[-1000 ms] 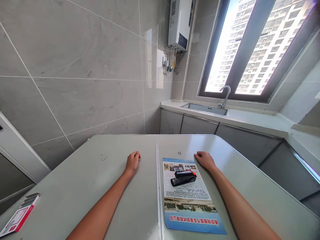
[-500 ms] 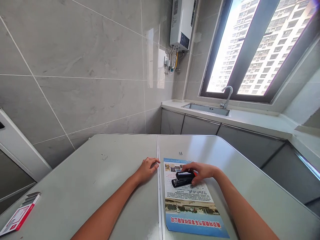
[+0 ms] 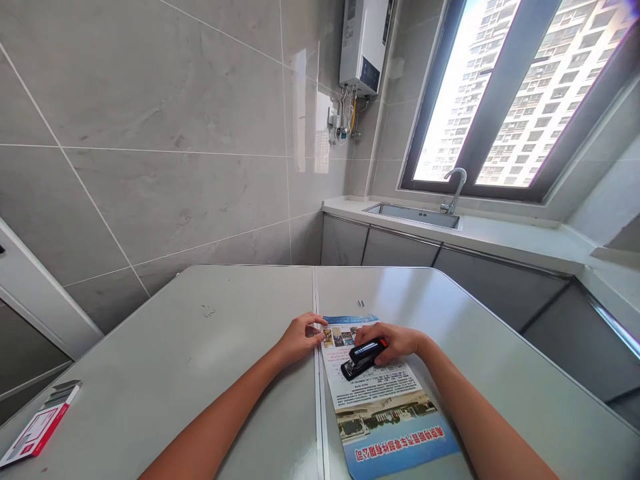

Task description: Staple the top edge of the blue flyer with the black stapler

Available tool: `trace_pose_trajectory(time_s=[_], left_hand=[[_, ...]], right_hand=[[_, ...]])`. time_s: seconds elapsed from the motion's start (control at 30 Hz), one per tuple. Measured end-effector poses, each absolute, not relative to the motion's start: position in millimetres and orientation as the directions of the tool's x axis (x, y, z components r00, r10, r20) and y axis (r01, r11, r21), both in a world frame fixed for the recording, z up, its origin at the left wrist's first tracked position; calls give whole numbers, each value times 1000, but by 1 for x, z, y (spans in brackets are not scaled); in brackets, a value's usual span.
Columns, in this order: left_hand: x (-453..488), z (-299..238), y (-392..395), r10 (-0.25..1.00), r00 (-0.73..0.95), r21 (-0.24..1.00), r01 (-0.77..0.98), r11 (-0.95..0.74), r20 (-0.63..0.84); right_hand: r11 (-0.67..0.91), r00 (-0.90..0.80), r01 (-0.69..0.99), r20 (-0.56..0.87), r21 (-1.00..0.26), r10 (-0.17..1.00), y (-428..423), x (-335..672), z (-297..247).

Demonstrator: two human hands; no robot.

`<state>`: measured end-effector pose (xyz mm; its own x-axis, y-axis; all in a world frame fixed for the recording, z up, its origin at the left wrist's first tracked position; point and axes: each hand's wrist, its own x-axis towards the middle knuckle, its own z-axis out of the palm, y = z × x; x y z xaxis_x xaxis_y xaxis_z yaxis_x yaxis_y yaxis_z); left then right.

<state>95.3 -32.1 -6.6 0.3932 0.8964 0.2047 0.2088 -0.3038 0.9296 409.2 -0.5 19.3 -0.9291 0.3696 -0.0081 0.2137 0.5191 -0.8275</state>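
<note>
A printed leaflet [image 3: 395, 437] lies on the table, its large title upside down to me. My right hand [image 3: 400, 341] grips a black stapler [image 3: 361, 360] by its rear end, above the leaflet's upper text. The stapler points left and toward me, with a gap between its arm and base. At the leaflet's upper left edge, my left hand [image 3: 301, 339] has its thumb and fingers bent around the paper's border. Its fingertips are partly hidden, but they appear to pinch the edge.
Loose staples [image 3: 361, 303] lie beyond the leaflet, and more small staples [image 3: 208, 311] are on the left. A red and white box [image 3: 40, 427] sits at the table's left edge. A seam [image 3: 317, 400] splits the tabletop [image 3: 240, 293]. Behind stands a sink counter [image 3: 520, 240].
The leaflet has turned slightly, its upper end shifting left and its lower end right. My left hand has reached its edge. The stapler has tilted, its nose lower and nearer to me.
</note>
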Motion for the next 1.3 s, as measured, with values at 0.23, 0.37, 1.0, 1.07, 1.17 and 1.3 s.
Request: trace_pose_trajectory(time_s=[0.23,0.37,1.0,1.07,1.17,1.3], left_hand=[[86,17,-38,969,241,938,318,-138,60],[67,14,-29,979,169,919,359,-166,111],[-25,15,-3,991,38,462,886,27,-131],[-31,13,0,993,-4,418,907,53,-117],[-41,11,5,995,-36,380,922,70,-97],[-55,9,10,992,-69,334,937,100,-105]], right_hand=[[589,-928,101,137,-802,346,-3,380,6],[634,-922,105,164,-766,350,-13,355,1],[696,-759,325,263,-640,596,-77,230,1],[702,-757,328,269,-633,596,-74,220,1],[712,-755,325,282,-622,591,-65,207,0],[728,-769,288,304,-622,563,-52,196,1]])
